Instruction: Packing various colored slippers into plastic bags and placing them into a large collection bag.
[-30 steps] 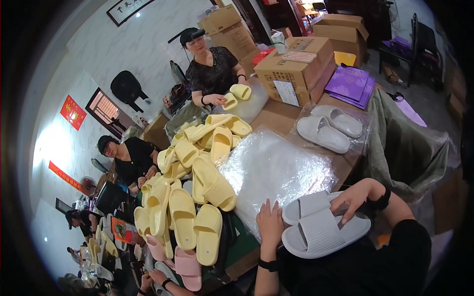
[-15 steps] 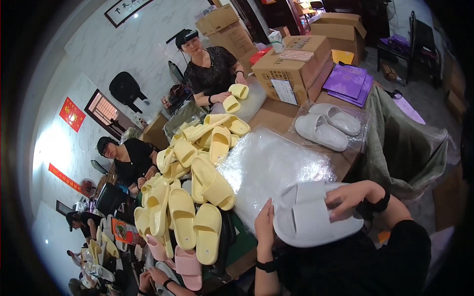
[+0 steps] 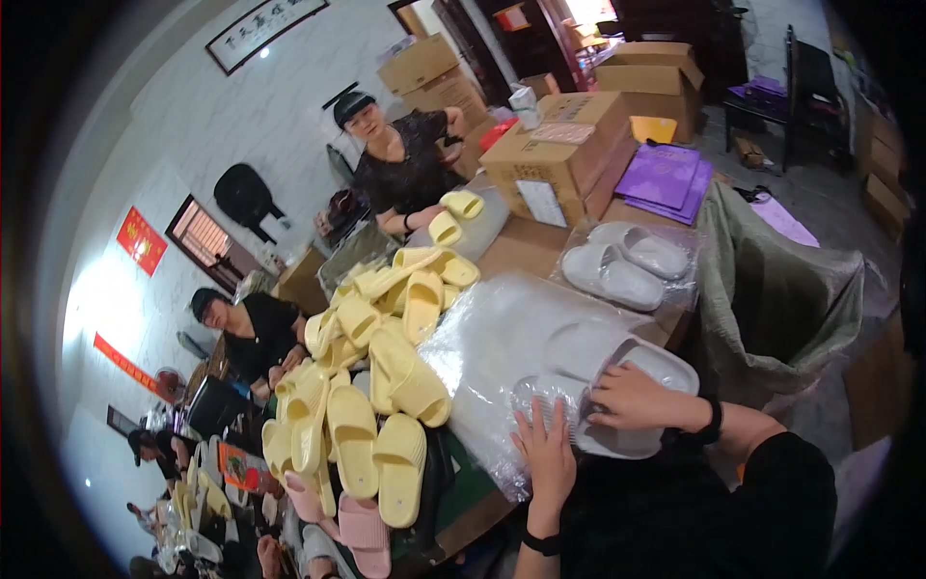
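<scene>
the hands partly hide the gray slippers.

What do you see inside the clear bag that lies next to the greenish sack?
Inside the clear bag is a pair of grey slippers. Their undersides are hidden.

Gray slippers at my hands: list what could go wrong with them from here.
1. The gray slippers have film over their fronts, beneath the left hand; it might crease or tear there.
2. The right hand is at the slippers' uncovered rear part; uneven pressure could skew the pair.
3. The yellow pile is heaped loosely beside the film; a nudge might spill slippers onto it.
</scene>
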Motion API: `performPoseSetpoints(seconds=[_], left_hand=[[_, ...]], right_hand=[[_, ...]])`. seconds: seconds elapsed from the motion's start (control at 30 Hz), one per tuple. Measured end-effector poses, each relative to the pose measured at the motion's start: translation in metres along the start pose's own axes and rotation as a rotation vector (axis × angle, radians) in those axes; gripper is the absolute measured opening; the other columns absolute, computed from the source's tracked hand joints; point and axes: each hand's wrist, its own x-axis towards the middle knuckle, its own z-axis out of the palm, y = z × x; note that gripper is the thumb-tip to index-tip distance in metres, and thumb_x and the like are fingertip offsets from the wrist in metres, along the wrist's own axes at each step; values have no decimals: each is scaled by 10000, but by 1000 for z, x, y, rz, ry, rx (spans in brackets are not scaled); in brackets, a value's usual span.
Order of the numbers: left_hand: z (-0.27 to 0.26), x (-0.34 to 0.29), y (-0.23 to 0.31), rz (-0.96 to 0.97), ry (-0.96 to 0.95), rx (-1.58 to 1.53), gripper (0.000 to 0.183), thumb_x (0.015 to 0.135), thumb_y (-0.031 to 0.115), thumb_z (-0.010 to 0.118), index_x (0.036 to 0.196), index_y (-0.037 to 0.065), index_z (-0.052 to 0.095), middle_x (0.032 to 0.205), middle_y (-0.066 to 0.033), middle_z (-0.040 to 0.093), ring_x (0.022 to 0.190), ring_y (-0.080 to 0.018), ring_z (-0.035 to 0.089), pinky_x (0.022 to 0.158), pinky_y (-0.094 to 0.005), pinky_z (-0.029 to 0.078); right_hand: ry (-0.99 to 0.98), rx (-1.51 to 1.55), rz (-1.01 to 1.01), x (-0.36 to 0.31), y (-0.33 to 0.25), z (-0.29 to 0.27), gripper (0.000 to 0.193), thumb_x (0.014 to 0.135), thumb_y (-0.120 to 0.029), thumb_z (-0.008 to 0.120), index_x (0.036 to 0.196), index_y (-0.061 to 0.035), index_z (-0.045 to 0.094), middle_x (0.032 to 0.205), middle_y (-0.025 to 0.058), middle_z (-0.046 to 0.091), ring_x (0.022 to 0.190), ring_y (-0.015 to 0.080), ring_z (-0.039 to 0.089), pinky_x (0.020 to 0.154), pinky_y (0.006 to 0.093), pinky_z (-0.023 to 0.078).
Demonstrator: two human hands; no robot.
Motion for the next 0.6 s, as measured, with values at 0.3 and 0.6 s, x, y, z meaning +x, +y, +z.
performPoseSetpoints(seconds=[0.3, 0.6], left_hand=[[12, -18, 22, 224, -123, -374, 506, 901, -6, 460, 1387, 127, 426, 1488, -248, 219, 1337, -497, 227, 1091, -504, 229], [14, -12, 28, 30, 76, -501, 462, 876, -41, 408, 1336, -25, 438, 1399, -266, 381, 1310, -391, 362, 1083, -406, 273]], right_hand=[[249, 42, 181, 75, 0, 38, 342, 753, -280, 628, 1021, -70, 599, 990, 106, 596, 1020, 288, 511, 835, 403, 411], [211, 39, -286, 103, 50, 96, 570, 780, -258, 636, 1259, -18, 445, 1231, 224, 467, 1121, 384, 482, 926, 429, 422]])
